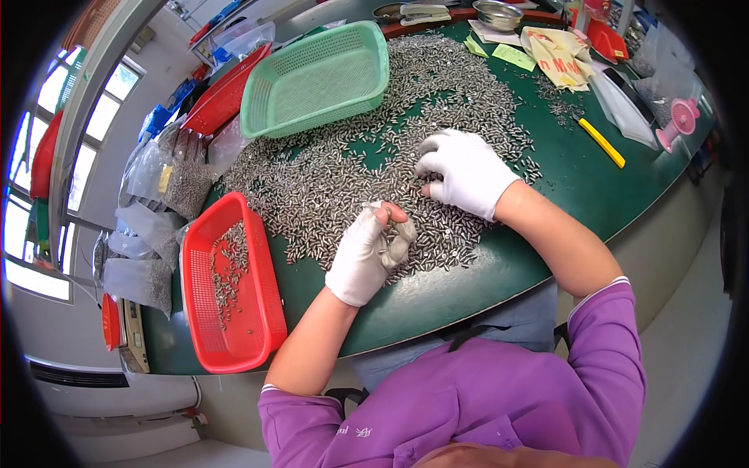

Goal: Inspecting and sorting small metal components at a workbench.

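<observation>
A wide layer of small, short, rod-shaped silver metal pieces (pixel 328 183) is spread over the green table (pixel 421 300). My left hand (pixel 371 248), in a white glove with a bare thumb tip showing, is curled closed just above the near edge of the layer. Whatever lies inside its fingers is hidden. To the right and farther off, my right hand (pixel 468 173), gloved likewise, rests low over the pieces. Its fingers bend down and inward among them, close to the thumb; anything between the fingertips is too small to make out.
Left of my left hand stands a red basket (pixel 269 320) with some metal pieces inside. A green basket (pixel 316 121) sits at the far side of the layer. Filled plastic bags (pixel 139 285) line the left edge. A yellow cutter knife (pixel 601 143) and a pink spool (pixel 683 118) lie right.
</observation>
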`<state>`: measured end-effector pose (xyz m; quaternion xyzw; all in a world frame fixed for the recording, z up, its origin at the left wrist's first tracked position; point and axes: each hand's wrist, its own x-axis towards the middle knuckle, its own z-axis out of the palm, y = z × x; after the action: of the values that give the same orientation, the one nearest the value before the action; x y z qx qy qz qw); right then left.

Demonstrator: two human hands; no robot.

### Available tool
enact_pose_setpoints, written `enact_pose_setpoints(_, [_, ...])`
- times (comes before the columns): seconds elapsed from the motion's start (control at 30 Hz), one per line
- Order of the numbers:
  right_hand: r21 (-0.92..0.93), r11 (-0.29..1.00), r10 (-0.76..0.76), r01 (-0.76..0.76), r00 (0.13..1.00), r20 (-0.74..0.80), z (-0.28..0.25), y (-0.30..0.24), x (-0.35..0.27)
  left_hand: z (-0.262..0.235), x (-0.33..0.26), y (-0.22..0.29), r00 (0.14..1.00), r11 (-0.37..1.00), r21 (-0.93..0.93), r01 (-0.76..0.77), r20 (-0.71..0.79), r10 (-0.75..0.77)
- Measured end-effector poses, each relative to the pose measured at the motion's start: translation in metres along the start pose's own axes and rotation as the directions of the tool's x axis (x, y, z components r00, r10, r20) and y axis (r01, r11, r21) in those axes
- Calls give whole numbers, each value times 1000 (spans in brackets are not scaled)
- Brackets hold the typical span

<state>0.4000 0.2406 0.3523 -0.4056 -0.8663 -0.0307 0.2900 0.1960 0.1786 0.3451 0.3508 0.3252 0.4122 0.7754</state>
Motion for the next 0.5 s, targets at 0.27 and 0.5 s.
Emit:
enact_pose_setpoints(0.27, [-17,1000,7,-5,991,134,7,-3,0,-5,0,-3,999,995,-94,26,35,-23])
enact_pose_setpoints(0.5, [714,688,37,-132,988,147,-1,-20,1,-6,1,-5,996,988,-146,45,80,-33])
